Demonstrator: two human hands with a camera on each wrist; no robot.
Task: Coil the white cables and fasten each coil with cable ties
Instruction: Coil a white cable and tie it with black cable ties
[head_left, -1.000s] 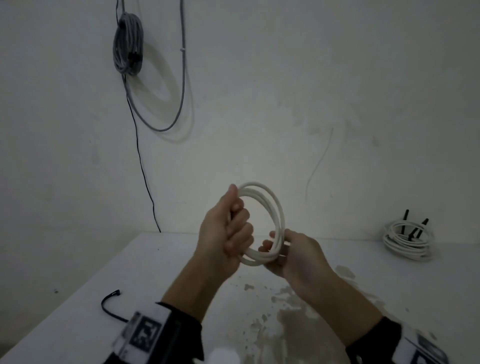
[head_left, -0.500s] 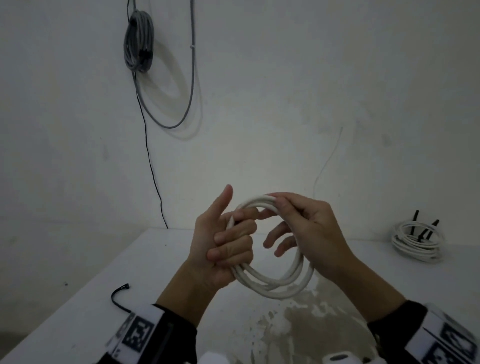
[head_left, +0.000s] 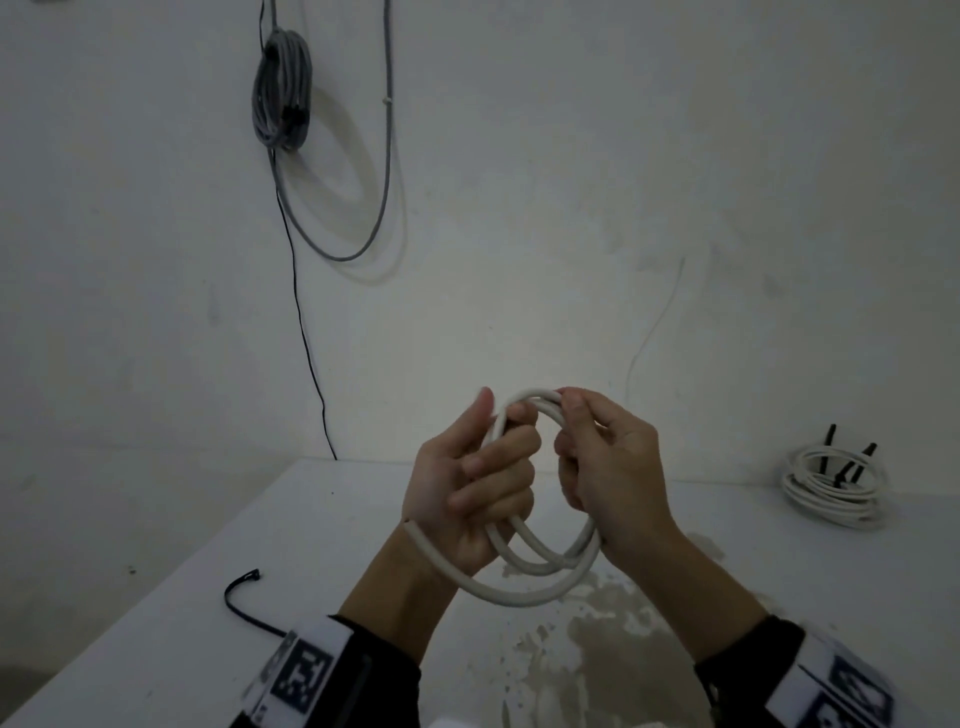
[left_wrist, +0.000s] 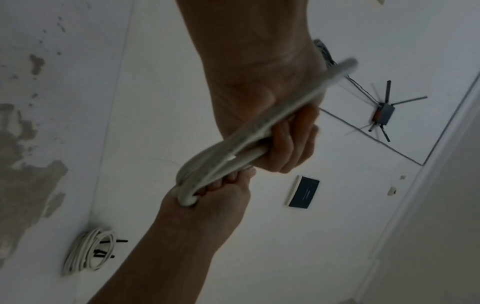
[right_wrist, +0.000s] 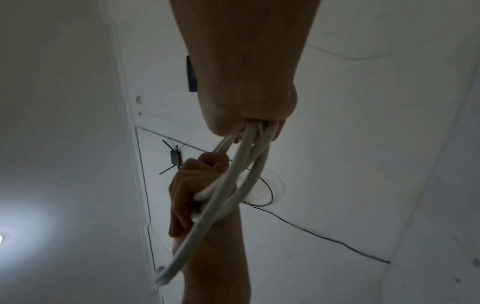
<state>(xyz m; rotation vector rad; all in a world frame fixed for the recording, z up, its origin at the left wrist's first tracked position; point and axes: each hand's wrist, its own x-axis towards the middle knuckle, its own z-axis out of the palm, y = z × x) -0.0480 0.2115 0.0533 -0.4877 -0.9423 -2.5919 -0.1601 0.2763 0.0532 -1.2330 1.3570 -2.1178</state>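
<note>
I hold a white cable coil in the air above the white table. My left hand grips the coil's left side, fingers curled round the strands, thumb pointing up. My right hand pinches the top of the coil and wraps its right side. The cable's cut end sticks out past my left wrist. The left wrist view shows the coil edge-on between both hands. In the right wrist view the strands run from my right fist to my left hand.
A second white coil with black cable ties lies at the table's far right by the wall. A black cable tie lies near the left front edge. A grey cable bundle hangs on the wall. The table top has worn patches.
My right hand has moved from the coil's lower right to its top. The coil has tilted and widened, and its lowest loop now hangs lower.
</note>
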